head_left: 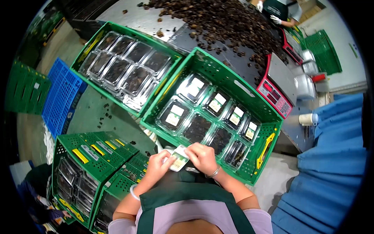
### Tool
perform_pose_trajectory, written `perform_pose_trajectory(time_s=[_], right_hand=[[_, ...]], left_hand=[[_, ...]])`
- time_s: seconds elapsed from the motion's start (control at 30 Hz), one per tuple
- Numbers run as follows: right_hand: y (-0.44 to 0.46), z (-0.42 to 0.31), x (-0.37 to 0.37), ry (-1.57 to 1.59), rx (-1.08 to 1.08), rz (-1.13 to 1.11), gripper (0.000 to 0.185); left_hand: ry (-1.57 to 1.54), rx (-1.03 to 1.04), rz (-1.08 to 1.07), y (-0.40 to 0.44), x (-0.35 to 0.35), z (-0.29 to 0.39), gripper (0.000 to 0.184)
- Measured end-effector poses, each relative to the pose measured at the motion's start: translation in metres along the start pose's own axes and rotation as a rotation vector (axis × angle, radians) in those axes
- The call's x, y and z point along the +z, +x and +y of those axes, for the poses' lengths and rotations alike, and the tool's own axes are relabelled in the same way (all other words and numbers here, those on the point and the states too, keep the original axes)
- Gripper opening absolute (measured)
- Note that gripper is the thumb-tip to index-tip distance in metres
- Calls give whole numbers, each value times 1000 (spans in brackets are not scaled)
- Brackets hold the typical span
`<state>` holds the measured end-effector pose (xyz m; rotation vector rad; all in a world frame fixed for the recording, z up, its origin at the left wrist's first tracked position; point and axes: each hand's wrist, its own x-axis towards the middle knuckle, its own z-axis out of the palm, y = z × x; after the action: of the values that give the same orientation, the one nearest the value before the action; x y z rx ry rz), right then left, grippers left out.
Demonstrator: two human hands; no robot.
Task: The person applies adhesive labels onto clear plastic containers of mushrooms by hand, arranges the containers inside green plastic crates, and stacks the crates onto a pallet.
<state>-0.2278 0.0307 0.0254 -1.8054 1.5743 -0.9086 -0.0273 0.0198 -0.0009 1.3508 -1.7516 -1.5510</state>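
Note:
Just in front of my apron, my left hand (156, 167) and my right hand (201, 158) are both closed on a white-and-green label (179, 158), one at each side of it. Whether it is a single label or a small stack, I cannot tell. Right beyond my hands stands a green crate (230, 84) holding several clear plastic boxes of dark dried food. A labelled box (171, 117) sits at its left end, and more labelled ones line the far row. Nearest my right hand, an unlabelled box (196, 129) shows its dark contents through the lid.
A second green crate (87, 54) of clear boxes stands at the left. Stacked green crates (93, 150) and a blue crate (58, 97) are on the floor. Dark loose pieces (230, 23) cover the worktable beside a red scale (274, 91). A gloved co-worker (282, 9) stands beyond.

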Motion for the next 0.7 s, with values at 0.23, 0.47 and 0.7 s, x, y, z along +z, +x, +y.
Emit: perform_pose_trajectory(time_s=[0.23,0.47,0.7], right_hand=[[-20,-7,-15,-102,-325,-103,9],[27,164,30,-432,253,-139,37],[14,86,-7,-202,126,-113,44]], left_hand=[[49,299,-134,6,4,50,73],[-146,-94,-275,-14,6,-4,23],[-167,39,-108,0,22,7,26]])
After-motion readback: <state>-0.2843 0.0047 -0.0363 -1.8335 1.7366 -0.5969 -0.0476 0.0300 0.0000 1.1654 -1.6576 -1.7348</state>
